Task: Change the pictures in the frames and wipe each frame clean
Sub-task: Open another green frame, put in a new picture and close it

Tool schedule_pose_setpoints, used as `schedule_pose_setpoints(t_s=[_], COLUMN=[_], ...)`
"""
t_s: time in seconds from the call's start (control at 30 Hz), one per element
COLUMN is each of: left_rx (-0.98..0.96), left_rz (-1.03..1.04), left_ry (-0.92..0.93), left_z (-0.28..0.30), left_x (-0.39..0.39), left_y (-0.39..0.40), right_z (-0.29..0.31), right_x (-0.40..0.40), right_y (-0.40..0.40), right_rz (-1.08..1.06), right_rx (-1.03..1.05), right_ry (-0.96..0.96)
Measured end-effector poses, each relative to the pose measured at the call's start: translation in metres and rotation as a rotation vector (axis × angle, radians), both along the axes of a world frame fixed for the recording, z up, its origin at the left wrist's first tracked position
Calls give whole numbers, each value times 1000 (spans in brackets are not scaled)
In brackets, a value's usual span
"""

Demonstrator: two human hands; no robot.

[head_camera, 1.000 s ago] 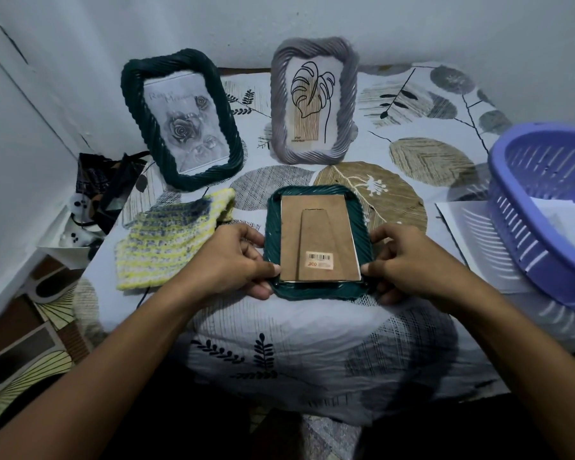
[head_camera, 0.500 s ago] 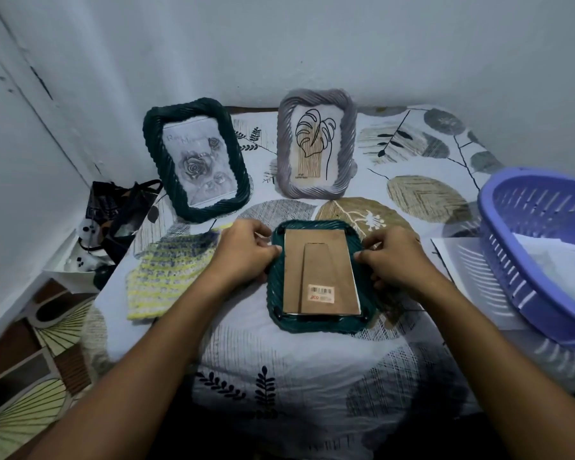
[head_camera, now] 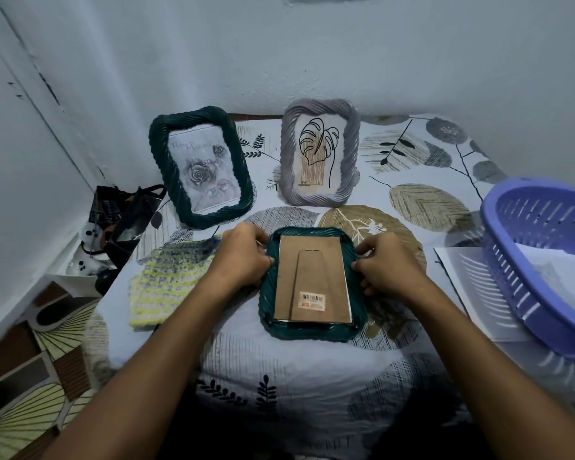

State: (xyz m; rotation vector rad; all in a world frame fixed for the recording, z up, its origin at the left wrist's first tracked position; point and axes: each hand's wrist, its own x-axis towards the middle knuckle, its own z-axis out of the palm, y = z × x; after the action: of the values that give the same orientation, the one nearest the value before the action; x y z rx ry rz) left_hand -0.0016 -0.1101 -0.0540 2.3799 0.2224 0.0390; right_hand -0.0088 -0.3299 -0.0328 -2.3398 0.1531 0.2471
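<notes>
A leaf-patterned sheet (head_camera: 429,200) covers the surface across the middle of the frame. At the right edge sits a lavender slotted plastic basket (head_camera: 525,260) with white paper inside it, its near side resting on loose white papers (head_camera: 472,287) that spread toward lower right. At centre left a dark bag (head_camera: 123,214) with handles leans against the pale wall (head_camera: 312,54), which fills the upper half. In the lower left corner lies patterned flooring (head_camera: 20,393) with fan and stripe shapes
</notes>
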Motion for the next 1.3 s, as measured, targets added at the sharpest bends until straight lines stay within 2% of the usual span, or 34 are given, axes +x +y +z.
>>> schedule_pose_setpoints(t_s=[0.1,0.17,0.33,0.53,0.83,1.0,1.13,1.3], left_rx=[2,9,28,26,22,52,-71,-416], left_rz=[-4,-7,-6,-2,-17,-30,-16,10], left_ry=[-4,-10,-15,-25,-52,-145,-204,-80], left_z=[-1,-1,-1,-1,1,4,12,16], left_x=[-1,-1,-1,-3,-4,-6,-10,-12], left_y=[0,-1,-1,-1,0,1,-4,-10], right_z=[2,6,11,12,7,4,5,6], right_x=[0,-2,-15,-15,-4,0,0,2], right_y=[3,7,23,29,24,20,14,7], right_rz=[-1,9,93,88,-45,-79,-87,-107], right_rx=[-73,-24,309,375,657,804,909,1022], right_ry=[-125,-153,75,137,295,359,429,490])
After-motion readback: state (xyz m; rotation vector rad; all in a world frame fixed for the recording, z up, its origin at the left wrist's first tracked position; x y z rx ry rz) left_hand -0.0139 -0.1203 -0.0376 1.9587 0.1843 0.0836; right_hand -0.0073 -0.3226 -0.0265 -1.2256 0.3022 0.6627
